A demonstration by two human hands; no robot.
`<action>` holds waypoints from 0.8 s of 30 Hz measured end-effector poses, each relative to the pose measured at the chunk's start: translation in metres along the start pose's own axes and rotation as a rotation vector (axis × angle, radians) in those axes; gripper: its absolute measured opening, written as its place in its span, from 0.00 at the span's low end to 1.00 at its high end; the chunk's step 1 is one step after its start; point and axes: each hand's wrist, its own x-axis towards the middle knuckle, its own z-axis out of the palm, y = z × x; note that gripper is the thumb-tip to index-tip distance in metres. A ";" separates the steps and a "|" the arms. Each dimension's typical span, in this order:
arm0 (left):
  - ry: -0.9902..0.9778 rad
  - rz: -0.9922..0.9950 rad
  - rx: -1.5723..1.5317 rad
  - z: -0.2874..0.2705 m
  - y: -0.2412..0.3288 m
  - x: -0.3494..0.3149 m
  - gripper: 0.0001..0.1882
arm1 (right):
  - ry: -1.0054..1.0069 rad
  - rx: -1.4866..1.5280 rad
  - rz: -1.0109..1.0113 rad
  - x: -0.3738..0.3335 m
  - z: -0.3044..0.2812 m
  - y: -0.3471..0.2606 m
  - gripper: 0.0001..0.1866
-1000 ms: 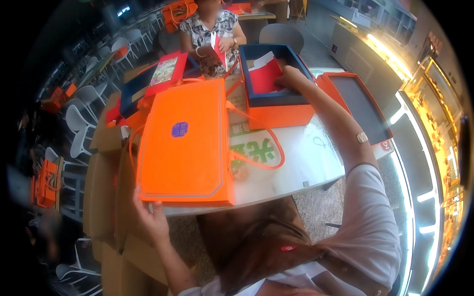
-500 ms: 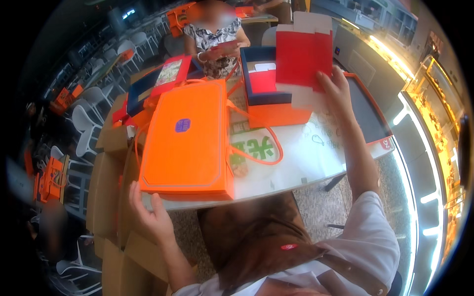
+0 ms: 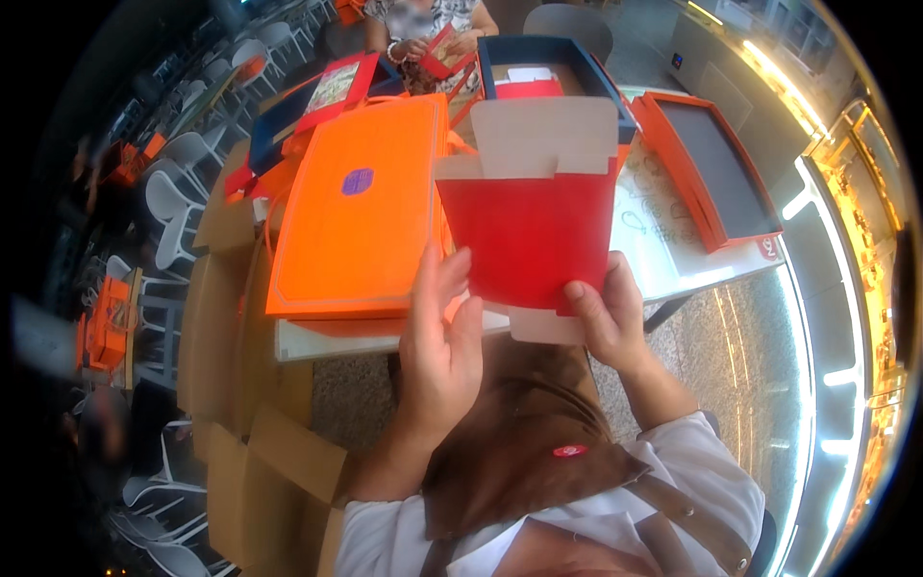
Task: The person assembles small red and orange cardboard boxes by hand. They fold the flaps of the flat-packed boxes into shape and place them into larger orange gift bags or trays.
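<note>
In front of me my right hand [image 3: 608,313] grips the lower right edge of a flattened red carton [image 3: 529,236], its pale end flaps sticking out at top and bottom. Beside its lower left edge is my left hand [image 3: 442,337], fingers apart, holding nothing; whether it touches the carton I cannot tell. Behind my left hand, a large orange gift box [image 3: 361,221] with a purple emblem lies on the table. Past the carton stands an open box with dark blue walls [image 3: 500,60], with a red piece [image 3: 529,88] and a white one inside.
An orange-rimmed tray or lid with a grey inside [image 3: 707,163] rests on the table [image 3: 639,260] at the right. Brown cardboard boxes [image 3: 216,346] stand open on my left. Across the table a person handles a red carton [image 3: 444,56]. White chairs [image 3: 173,207] fill the left side.
My right hand has brought the red carton from the far right down in front of me. My left hand has left the orange box's lower corner and moved right, up to the carton.
</note>
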 end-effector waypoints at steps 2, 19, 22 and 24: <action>0.032 0.094 0.085 -0.003 -0.007 0.002 0.28 | 0.033 0.024 -0.021 0.001 -0.001 0.001 0.09; -0.010 0.003 -0.228 0.011 0.001 -0.012 0.31 | -0.006 -0.128 -0.101 -0.009 0.015 0.006 0.27; -0.037 -0.022 -0.268 0.011 -0.001 -0.013 0.33 | -0.007 -0.124 -0.080 -0.009 0.017 0.006 0.31; -0.069 -0.031 -0.285 0.013 0.000 -0.013 0.37 | -0.068 -0.223 -0.020 -0.008 0.014 -0.006 0.34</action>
